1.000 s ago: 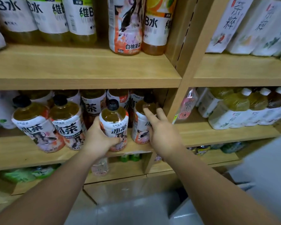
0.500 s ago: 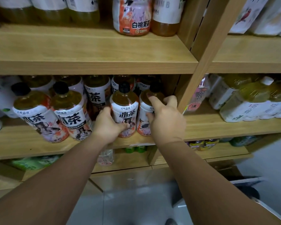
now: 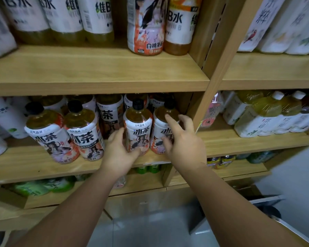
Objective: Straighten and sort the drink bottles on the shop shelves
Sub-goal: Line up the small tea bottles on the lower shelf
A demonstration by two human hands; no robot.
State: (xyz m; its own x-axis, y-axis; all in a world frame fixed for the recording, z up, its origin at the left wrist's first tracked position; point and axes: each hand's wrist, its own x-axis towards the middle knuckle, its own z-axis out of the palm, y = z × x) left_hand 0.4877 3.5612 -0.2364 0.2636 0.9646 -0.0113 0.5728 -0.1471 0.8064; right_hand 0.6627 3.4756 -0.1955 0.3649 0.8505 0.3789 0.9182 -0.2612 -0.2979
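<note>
Within left hand (image 3: 119,154), tea bottle (image 3: 138,125).

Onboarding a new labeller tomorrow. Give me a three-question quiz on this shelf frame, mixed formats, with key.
1. True or false: the left hand grips a white-capped bottle.
2. The right hand touches the iced tea bottle standing: A) at the row's left end, B) next to the wooden upright, C) on the top shelf.
3. How many iced tea bottles stand in the middle shelf's front row?
Key: 1 false, black cap; 2 B; 3 four.
</note>
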